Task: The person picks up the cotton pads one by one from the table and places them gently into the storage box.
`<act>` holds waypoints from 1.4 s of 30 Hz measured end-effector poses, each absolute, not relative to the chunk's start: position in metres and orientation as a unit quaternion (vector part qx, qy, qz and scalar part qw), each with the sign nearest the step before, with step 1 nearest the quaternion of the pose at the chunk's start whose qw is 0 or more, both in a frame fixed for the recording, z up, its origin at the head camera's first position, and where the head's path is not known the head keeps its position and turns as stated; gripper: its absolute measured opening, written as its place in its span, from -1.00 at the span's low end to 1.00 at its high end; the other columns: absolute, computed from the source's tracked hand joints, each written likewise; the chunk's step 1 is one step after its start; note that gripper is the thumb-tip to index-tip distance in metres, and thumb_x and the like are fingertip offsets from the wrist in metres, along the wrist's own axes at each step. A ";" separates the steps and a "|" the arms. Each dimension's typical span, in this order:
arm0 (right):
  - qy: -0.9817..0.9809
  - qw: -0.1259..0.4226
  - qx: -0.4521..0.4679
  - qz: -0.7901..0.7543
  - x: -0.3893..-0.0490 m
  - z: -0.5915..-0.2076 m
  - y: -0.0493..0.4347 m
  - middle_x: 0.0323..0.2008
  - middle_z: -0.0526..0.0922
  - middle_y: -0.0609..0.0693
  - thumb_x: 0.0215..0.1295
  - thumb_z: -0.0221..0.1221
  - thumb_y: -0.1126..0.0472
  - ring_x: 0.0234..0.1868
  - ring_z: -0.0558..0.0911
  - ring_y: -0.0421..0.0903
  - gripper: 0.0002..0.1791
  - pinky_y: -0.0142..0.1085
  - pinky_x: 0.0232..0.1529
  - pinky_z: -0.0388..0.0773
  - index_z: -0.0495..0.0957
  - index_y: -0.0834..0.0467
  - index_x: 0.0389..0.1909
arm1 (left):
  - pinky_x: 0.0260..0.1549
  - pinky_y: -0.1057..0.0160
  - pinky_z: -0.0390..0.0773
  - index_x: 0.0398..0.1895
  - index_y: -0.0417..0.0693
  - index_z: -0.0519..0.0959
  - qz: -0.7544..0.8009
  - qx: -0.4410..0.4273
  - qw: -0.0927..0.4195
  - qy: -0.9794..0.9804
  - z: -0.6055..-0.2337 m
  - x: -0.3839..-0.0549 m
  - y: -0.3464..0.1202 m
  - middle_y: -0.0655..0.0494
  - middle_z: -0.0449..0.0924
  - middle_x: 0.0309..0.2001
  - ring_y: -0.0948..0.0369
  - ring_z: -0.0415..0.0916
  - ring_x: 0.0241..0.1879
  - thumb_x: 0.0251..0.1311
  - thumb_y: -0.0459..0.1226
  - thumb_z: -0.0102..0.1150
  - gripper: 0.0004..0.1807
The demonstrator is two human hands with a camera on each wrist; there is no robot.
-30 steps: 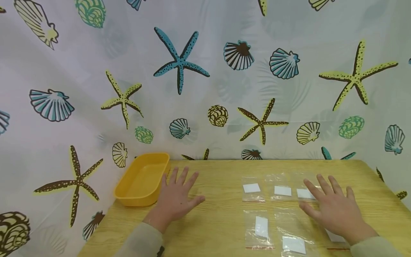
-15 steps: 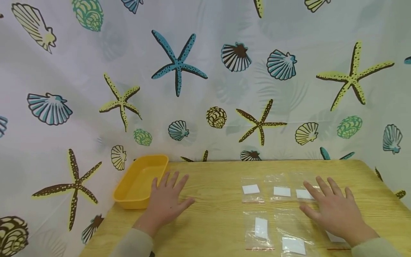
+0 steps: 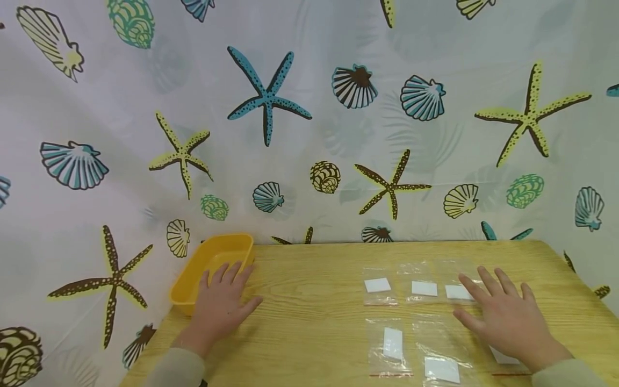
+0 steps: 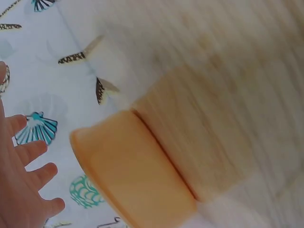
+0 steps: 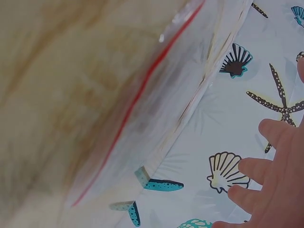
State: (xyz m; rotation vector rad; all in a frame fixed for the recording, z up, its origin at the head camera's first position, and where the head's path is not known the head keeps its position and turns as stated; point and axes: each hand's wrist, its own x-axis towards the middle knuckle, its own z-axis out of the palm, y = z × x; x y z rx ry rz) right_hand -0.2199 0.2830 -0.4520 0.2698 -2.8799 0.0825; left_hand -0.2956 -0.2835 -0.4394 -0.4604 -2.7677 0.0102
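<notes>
left hand (image 3: pixel 217 307) has shifted left, toward the yellow tub (image 3: pixel 195 274) at far left. its fingers are apart, holding nothing; the right hand (image 3: pixel 510 322), equally spread and bare, is by the plastic bags (image 3: pixel 393 344) on the right. thin bags probably slide easily, so slow, light touches suit.

"Where's the tub (image 3: pixel 193 279)?"
"At the worktop's (image 3: pixel 309 322) far left corner."
"And the bags (image 3: pixel 437 341)?"
"Toward the right edge, in two rows, slips (image 3: pixel 393 344) inside."
"Behind everything?"
"The curtain (image 3: pixel 309 134), past the far edge."
</notes>
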 end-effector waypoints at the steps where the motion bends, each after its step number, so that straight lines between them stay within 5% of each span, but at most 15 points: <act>1: -0.987 0.124 0.093 0.029 -0.220 -0.452 0.283 0.48 0.20 0.31 0.35 -0.06 -0.50 0.44 0.12 0.44 -0.13 0.58 0.17 -0.01 0.27 -0.07 0.53 | 0.29 -0.47 -0.10 0.56 0.10 0.23 0.002 -0.160 0.167 -0.973 -0.440 -0.296 -0.288 -0.16 0.26 0.45 -0.23 0.10 0.43 0.32 0.32 0.03 -0.13; 9: -0.986 0.129 0.102 0.028 -0.220 -0.453 0.282 0.48 0.21 0.30 0.36 -0.04 -0.49 0.44 0.14 0.44 -0.13 0.56 0.17 0.04 0.26 -0.07 0.53 | 0.24 -0.50 -0.04 0.54 0.01 0.24 -0.018 -0.136 0.140 -0.981 -0.445 -0.290 -0.328 -0.23 0.28 0.42 -0.29 0.13 0.39 0.36 0.39 -0.17 -0.11; 18: -0.986 0.128 0.103 0.024 -0.219 -0.451 0.281 0.47 0.22 0.31 0.36 -0.04 -0.48 0.41 0.17 0.45 -0.13 0.55 0.16 0.09 0.25 -0.06 0.53 | 0.21 -0.50 0.02 0.53 -0.04 0.24 -0.029 -0.121 0.113 -0.986 -0.448 -0.284 -0.353 -0.22 0.35 0.37 -0.26 0.23 0.33 0.38 0.30 -0.03 -0.14; 34: -0.986 0.133 0.096 0.025 -0.216 -0.455 0.291 0.47 0.22 0.31 0.38 -0.04 -0.47 0.41 0.19 0.44 -0.14 0.53 0.16 0.11 0.25 -0.05 0.53 | 0.16 -0.38 0.24 0.20 -0.15 0.53 -0.038 -0.117 0.069 -0.990 -0.461 -0.297 -0.372 -0.09 0.63 0.10 -0.16 0.50 0.11 0.42 0.07 0.09 -0.47; 42: -0.987 0.129 0.095 0.030 -0.216 -0.455 0.291 0.47 0.21 0.31 0.38 -0.08 -0.49 0.40 0.19 0.46 -0.13 0.53 0.16 0.10 0.24 -0.06 0.54 | 0.06 -0.37 0.29 -0.17 -0.02 0.57 -0.021 -0.126 0.064 -0.990 -0.460 -0.301 -0.372 0.16 0.66 -0.26 0.01 0.57 -0.20 0.47 0.07 0.00 -0.63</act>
